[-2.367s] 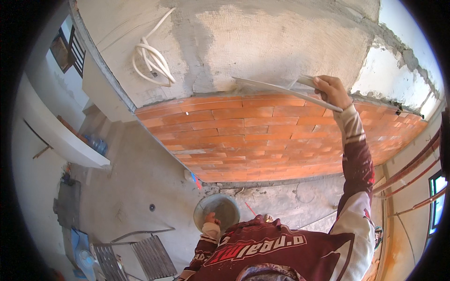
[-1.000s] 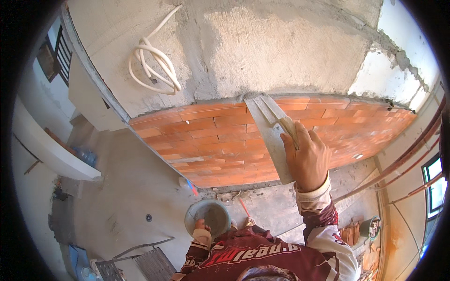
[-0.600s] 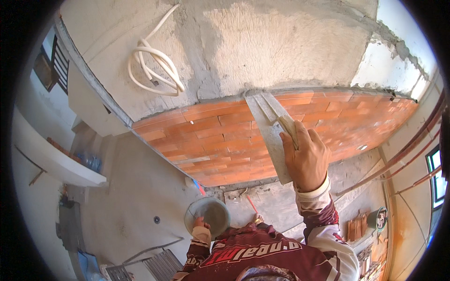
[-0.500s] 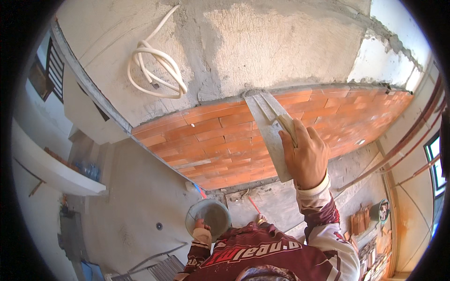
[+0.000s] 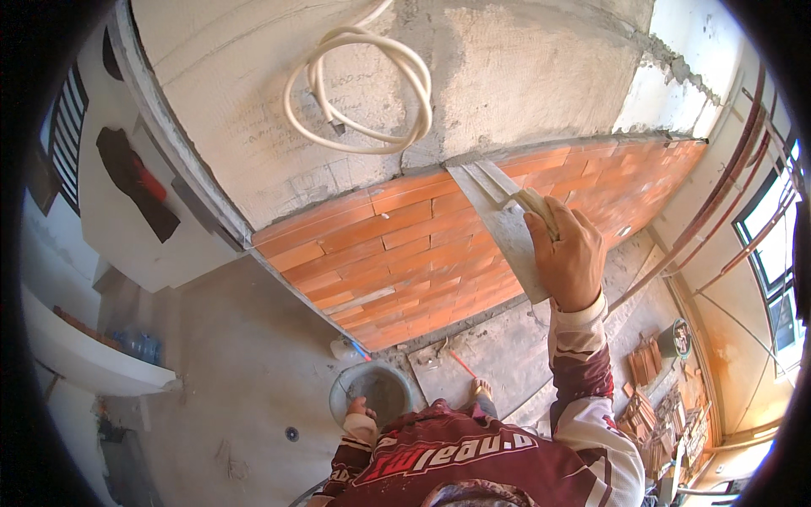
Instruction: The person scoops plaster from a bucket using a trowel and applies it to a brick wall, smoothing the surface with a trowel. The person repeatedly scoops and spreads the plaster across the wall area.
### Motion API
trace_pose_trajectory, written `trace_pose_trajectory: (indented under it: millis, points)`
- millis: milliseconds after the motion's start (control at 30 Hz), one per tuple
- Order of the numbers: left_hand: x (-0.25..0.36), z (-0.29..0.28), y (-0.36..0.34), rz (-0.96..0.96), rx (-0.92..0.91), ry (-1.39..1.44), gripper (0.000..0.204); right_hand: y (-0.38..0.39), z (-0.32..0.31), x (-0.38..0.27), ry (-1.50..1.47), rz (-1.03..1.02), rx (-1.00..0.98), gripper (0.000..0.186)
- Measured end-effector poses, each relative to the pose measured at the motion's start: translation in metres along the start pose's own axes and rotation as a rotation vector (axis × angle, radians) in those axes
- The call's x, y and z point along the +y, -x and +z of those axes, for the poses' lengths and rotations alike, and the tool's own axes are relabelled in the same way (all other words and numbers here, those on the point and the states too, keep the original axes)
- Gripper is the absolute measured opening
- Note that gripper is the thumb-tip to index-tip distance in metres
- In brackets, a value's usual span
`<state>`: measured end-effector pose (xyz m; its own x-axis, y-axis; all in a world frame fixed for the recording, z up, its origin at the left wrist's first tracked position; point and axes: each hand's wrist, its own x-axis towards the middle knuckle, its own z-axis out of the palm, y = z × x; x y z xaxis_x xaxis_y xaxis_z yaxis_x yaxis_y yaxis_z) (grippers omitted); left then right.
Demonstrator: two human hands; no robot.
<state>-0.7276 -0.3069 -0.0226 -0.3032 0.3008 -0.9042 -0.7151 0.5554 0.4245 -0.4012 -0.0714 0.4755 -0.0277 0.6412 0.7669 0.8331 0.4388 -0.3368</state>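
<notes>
My right hand (image 5: 574, 260) is closed around the handle of a rectangular plastering trowel (image 5: 500, 226). The far end of its metal blade meets the seam between the orange brick facing (image 5: 414, 239) and the rough grey-beige plaster (image 5: 524, 93) beyond it. At my left, a round grey bucket (image 5: 415, 390) stands by my body, with grey material inside. My left hand (image 5: 361, 408) is at the bucket's near left side, fingers curled over the rim; part of this hand is hard to make out.
A looped cream-coloured tube (image 5: 422, 80) hangs from the plaster. Red-brown pipes (image 5: 726, 190) run along the right side. Stacked brick pieces (image 5: 646, 363) and a dark bucket (image 5: 676, 340) stand at the lower right. A white curved ledge (image 5: 93, 355) is at the left.
My view has shifted, so the tube and the wall sit differently in it. The grey mortar seen at the trowel's far end no longer shows there. Both hands keep their holds.
</notes>
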Motion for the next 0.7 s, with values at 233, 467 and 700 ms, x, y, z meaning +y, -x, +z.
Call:
trace_pose_trajectory:
  millis: [233, 467, 700]
  points:
    - [0.035, -0.012, 0.028, -0.146, -0.015, 0.01, 0.021, 0.01, 0.005, -0.036, 0.024, 0.017, 0.019, 0.026]
    - [0.037, -0.026, 0.045, -0.03, 0.045, 0.275, 0.019, 0.016, 0.007, -0.052, 0.034, 0.007, 0.034, 0.025]
    - [0.035, -0.035, 0.044, -0.04, 0.018, 0.337, 0.017, 0.012, 0.001, -0.088, -0.045, -0.046, -0.051, 0.023]
